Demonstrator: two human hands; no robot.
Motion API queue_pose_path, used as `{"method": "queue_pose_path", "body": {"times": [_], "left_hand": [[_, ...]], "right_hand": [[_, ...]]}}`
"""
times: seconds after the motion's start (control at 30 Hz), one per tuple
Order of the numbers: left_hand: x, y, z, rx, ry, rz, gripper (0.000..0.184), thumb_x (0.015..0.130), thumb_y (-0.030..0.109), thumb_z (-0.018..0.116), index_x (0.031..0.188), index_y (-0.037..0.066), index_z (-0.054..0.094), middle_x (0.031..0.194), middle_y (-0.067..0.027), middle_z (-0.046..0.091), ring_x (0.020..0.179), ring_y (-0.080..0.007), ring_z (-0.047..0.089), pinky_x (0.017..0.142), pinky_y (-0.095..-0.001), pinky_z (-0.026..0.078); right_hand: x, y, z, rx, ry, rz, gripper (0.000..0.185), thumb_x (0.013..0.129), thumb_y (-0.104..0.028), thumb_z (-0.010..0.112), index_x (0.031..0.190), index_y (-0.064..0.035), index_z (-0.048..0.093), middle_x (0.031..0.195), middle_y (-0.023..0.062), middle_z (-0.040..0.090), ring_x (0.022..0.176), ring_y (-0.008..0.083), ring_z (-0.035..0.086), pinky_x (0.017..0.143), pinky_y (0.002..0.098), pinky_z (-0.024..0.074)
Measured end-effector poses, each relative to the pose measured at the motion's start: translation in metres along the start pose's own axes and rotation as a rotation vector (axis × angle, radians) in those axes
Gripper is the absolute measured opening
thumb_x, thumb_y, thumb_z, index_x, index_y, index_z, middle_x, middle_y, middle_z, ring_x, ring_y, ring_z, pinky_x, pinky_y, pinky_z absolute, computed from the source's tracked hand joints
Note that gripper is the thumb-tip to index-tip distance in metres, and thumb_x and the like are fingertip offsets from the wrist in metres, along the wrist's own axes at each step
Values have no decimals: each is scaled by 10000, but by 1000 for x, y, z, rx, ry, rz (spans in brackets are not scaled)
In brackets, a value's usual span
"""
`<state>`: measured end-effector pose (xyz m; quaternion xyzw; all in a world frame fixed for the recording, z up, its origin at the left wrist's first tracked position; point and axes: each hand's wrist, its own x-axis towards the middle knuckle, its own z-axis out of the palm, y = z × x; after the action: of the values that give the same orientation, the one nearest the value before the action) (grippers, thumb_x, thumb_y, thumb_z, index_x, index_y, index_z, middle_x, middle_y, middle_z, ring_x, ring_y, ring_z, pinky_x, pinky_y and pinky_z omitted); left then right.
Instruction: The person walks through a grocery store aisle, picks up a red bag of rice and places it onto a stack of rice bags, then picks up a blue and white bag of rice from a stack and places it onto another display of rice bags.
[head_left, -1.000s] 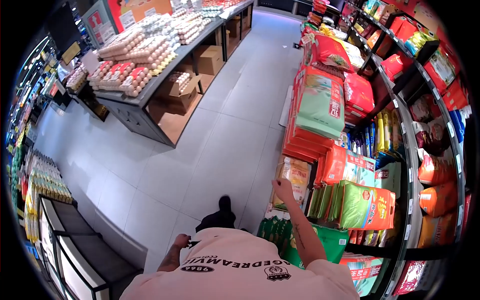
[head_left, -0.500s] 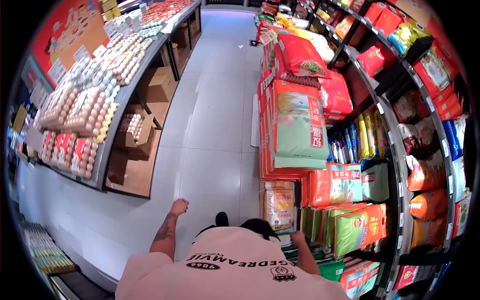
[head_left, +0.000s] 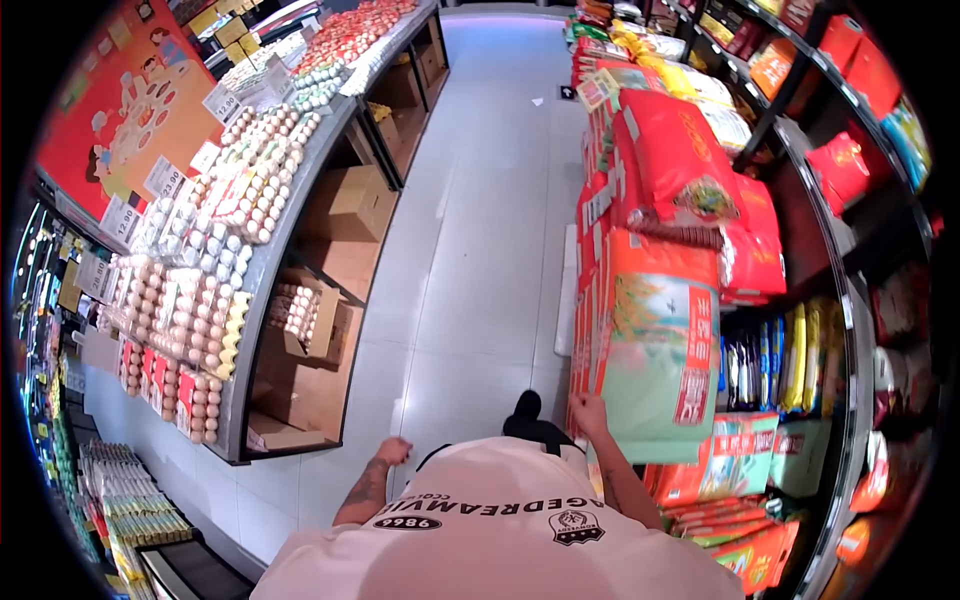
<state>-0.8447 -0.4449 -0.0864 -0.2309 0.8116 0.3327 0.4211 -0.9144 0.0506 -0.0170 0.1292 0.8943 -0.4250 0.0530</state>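
My left hand (head_left: 395,450) hangs low over the grey floor, fingers curled in, with nothing visible in it. The egg table's near corner lies some way to its left. My right hand (head_left: 588,413) is closed too and shows nothing in its grasp. It is seen against the near edge of a tall stack of large orange and green bags (head_left: 655,350); whether it touches them I cannot tell. Red bags (head_left: 680,155) lie on the far part of that stack. Below my right forearm are smaller orange bags (head_left: 745,555).
A table on the left bears trays of eggs (head_left: 245,185), with price cards above. Beneath it, an open cardboard box (head_left: 325,320) holds more eggs. Shelving (head_left: 850,340) with packaged goods lines the right side. A tiled aisle (head_left: 485,210) runs ahead between them. More stacked cartons (head_left: 130,500) stand at lower left.
I have moved forward along the aisle, so the egg table and bag stack are nearer. My right hand has swung forward beside the large bags. A foot shows farther ahead.
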Motion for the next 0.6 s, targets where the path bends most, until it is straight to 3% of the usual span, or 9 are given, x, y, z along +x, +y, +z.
{"method": "queue_pose_path", "body": {"times": [0.03, 0.07, 0.1, 0.17, 0.3, 0.4, 0.53, 0.6], "left_hand": [[-1, 15, -5, -33, -41, -44, 299, 804, 290, 547, 869, 12, 635, 662, -96, 632, 517, -177, 597, 489, -306, 480], [-3, 24, -6, -67, -89, -93, 310, 809, 302, 548, 881, 13, 636, 682, -99, 634, 516, -179, 593, 477, -304, 474], [9, 27, -9, -93, -55, -113, 321, 815, 314, 555, 891, 12, 634, 715, -108, 637, 509, -185, 590, 459, -309, 468], [14, 52, -18, -317, 69, -149, 304, 827, 290, 543, 921, 11, 620, 734, -124, 638, 523, -189, 596, 449, -307, 464], [69, 109, -40, -570, 116, -134, 304, 839, 276, 520, 969, 10, 589, 743, -133, 639, 552, -199, 608, 451, -311, 467], [120, 160, -58, -493, 46, -147, 311, 839, 280, 513, 983, 12, 577, 747, -128, 642, 563, -206, 615, 480, -322, 484], [199, 244, -114, -217, -68, -167, 319, 834, 306, 505, 899, 10, 605, 767, -105, 652, 596, -204, 631, 530, -321, 505], [253, 285, -155, -154, -128, -196, 317, 817, 308, 503, 841, 14, 620, 743, -86, 655, 586, -199, 635, 525, -332, 507]], "right_hand": [[49, -18, -8, 17, -38, -3, 319, 795, -276, 552, 680, 18, 594, 547, 181, 539, 510, 265, 560, 503, 391, 419], [107, -5, 4, 11, 140, -274, 307, 787, -261, 557, 672, 22, 590, 546, 179, 538, 501, 251, 562, 507, 386, 422], [146, -39, -21, -44, 31, -208, 301, 785, -251, 558, 674, 27, 588, 543, 175, 538, 496, 249, 564, 506, 378, 425], [222, -71, -49, -67, -29, -138, 355, 779, -313, 570, 650, 16, 598, 590, 208, 542, 586, 353, 573, 552, 427, 437], [345, -83, -82, -123, -6, -125, 372, 788, -320, 557, 652, 25, 594, 574, 210, 536, 566, 341, 573, 528, 413, 430], [393, -71, -92, -156, 28, -36, 371, 784, -314, 556, 666, 36, 588, 549, 199, 528, 528, 299, 573, 509, 393, 423], [419, 23, -80, -157, 131, 136, 373, 755, -276, 563, 586, 52, 509, 460, 160, 434, 436, 210, 484, 439, 386, 348], [426, 63, -78, -151, 25, 303, 345, 754, -284, 546, 628, 36, 573, 569, 208, 558, 541, 282, 579, 494, 413, 414]]}}
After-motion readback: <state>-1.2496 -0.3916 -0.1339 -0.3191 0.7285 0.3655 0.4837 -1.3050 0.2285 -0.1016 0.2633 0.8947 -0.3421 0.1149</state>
